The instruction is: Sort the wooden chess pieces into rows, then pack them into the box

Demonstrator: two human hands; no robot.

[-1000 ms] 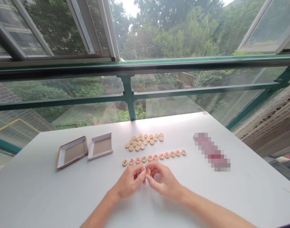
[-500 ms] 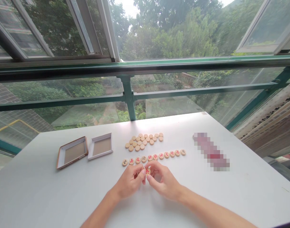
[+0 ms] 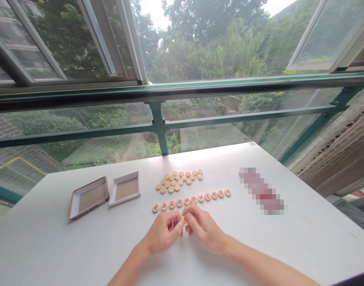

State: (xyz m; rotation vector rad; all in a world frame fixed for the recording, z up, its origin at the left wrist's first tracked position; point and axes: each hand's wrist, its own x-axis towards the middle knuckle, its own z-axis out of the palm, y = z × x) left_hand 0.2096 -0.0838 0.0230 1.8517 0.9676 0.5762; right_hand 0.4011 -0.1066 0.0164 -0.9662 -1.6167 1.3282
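Between both hands a round Chinese chess piece (image 3: 185, 221) with a red character is held up, its face toward me. My left hand (image 3: 163, 233) pinches its left edge between thumb and fingers. From the other side, the fingertips of my right hand (image 3: 206, 229) close on the same piece. Just beyond the hands runs a slanting row of Chinese chess pieces with red or black characters, such as a black-marked piece (image 3: 179, 203). Farther back lies a cluster of pieces with plain faces up, among them a plain piece (image 3: 177, 187).
On the left of the white table (image 3: 65, 250) lie a brown-edged box half (image 3: 71, 204) and a white box half (image 3: 124, 201), both open side up. A blurred-out reddish object (image 3: 261, 190) lies at the right. A green railing (image 3: 161, 129) and windows stand behind the table.
The view has tilted slightly, so the table sits a little lower in it. My right hand's fingers have drawn closer together at the piece. The rows of pieces stay as they were.
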